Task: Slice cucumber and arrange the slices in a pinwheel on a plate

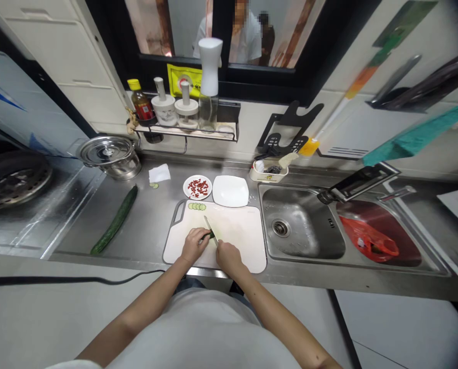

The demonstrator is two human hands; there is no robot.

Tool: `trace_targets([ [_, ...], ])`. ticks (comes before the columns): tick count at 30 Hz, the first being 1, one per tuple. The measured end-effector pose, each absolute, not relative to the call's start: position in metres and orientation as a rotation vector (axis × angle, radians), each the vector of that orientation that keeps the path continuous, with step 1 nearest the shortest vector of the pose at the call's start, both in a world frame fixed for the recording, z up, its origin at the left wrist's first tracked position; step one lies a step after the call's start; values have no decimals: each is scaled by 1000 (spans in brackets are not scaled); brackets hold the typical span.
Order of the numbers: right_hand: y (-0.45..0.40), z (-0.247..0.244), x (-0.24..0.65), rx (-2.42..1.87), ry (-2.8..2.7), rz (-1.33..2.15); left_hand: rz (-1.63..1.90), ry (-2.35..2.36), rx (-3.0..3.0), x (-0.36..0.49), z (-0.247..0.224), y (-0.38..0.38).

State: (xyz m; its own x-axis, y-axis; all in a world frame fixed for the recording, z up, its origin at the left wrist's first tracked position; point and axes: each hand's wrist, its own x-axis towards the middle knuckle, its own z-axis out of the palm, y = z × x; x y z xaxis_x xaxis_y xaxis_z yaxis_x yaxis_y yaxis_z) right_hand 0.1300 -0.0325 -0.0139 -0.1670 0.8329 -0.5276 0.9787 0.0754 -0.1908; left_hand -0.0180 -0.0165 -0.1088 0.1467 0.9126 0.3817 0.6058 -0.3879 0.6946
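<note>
On the white cutting board [247, 241], my left hand [194, 244] is closed around a short piece of cucumber [212, 234], mostly hidden under the fingers. My right hand [229, 256] grips the handle of a knife [210, 226], whose blade lies right beside the cucumber's end. Several round cucumber slices [197, 206] lie in a row near the board's top left corner. Behind the board stand a plate of small red pieces [197, 188] and a white square plate [231, 191]. A whole cucumber [115, 220] rests on the steel counter to the left.
To the right is a double sink [305, 251] with a red plastic bag [369, 241] in its right basin. A lidded steel pot [111, 156] stands at the back left. Seasoning jars [164, 108] line a wall shelf. A white paper [159, 173] lies behind the whole cucumber.
</note>
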Motion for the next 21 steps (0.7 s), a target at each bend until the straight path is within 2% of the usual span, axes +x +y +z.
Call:
trace_targets([
  [21, -55, -29, 139, 1855, 2107, -668, 1116, 1460, 2073, -18, -113, -19],
])
